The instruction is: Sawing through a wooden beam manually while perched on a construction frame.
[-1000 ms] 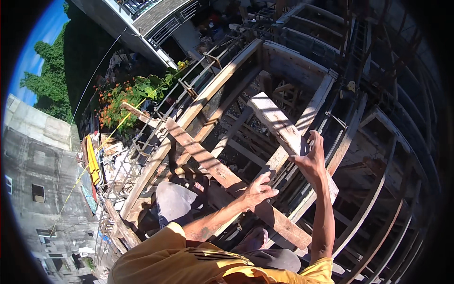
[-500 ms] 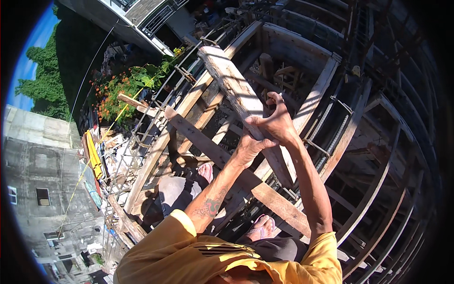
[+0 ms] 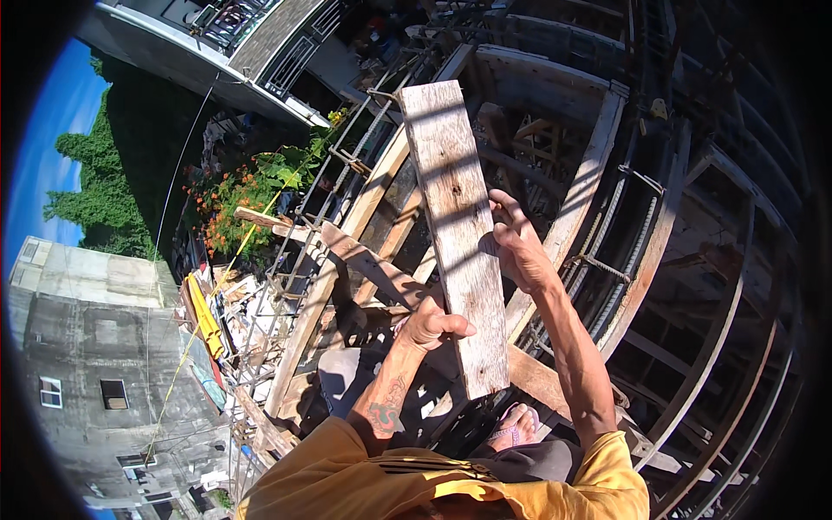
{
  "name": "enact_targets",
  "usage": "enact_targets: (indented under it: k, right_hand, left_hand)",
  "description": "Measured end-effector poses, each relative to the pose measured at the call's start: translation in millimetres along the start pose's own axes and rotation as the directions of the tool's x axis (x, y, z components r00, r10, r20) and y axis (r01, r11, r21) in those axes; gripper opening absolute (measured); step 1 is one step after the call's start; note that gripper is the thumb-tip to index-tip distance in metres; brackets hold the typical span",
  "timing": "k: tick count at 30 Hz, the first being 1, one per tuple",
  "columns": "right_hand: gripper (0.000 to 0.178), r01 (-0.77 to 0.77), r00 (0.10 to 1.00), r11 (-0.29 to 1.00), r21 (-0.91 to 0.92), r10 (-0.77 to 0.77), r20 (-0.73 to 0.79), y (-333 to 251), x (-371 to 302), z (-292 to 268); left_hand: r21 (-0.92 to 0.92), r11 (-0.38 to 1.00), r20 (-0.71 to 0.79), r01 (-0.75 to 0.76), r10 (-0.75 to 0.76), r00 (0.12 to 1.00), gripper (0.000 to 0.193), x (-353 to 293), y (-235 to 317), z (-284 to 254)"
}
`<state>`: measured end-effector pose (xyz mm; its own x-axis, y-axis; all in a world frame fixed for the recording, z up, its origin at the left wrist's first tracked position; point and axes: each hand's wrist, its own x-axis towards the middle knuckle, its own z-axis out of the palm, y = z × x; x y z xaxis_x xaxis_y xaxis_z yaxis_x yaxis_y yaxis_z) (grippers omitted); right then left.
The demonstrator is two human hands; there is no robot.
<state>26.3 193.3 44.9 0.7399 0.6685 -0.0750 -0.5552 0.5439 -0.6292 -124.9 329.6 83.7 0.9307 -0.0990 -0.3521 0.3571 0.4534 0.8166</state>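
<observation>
A short, weathered wooden plank (image 3: 459, 234) is raised in front of me, its broad pale face turned up and crossed by shadow stripes. My left hand (image 3: 432, 327) grips its left edge near the lower end, thumb lying over the face and the other fingers hidden beneath. At the opposite edge, higher up, my right hand (image 3: 520, 253) has its fingers curled against the wood. Beneath the plank, a longer wooden board (image 3: 381, 269) runs slantwise across the framework and passes under my arms.
Timber formwork beams (image 3: 576, 195) frame an opening ahead. Steel reinforcing bars (image 3: 637, 225) run along the right, with more bars at the left. My sandalled foot (image 3: 513, 427) rests low among the timbers. A grey concrete building (image 3: 95, 364) and flowering plants (image 3: 227, 206) lie left.
The plank has turned from its narrow edge to its broad face and stands straighter. My hands, close together before, are now apart on opposite edges, the left one lower.
</observation>
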Motion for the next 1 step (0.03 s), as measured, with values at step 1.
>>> enact_targets:
  k: [1]
  right_hand:
    - [0.091,0.016,0.998,0.993,0.114,-0.023,0.064,2.7,-0.2,0.2]
  left_hand:
    - [0.019,0.998,0.096,0.057,-0.059,0.994,0.095,-1.2,-3.2,-8.6]
